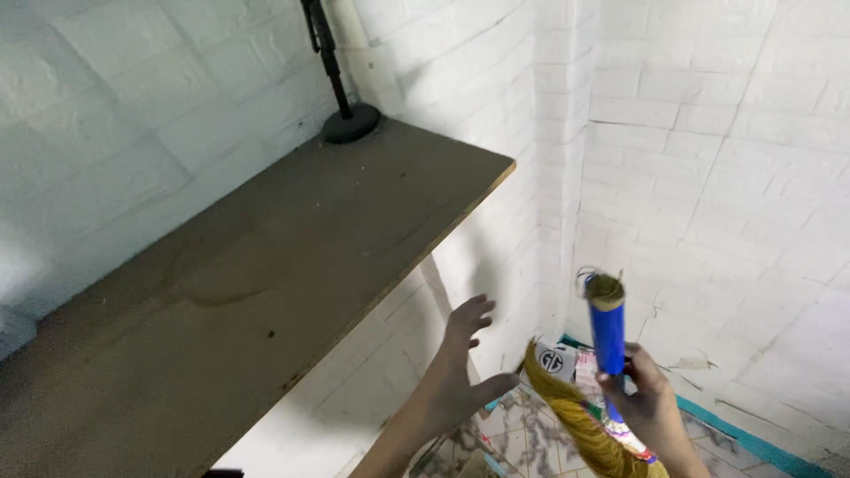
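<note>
Here, at the lower right of the frame, the right hand point(649, 394) grips the blue handle point(607, 332) of a yellow broom point(580, 420), while the left hand point(460, 372) hangs wide open beside the brown surface point(266, 265).

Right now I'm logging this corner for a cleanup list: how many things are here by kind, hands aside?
Brooms: 1, the broom with blue handle and yellow bristles, held in the right hand
Black stands: 1, the black stand at the far end of the shelf
Wooden shelves: 1, the wooden shelf, near the open left hand
Total: 3
</note>
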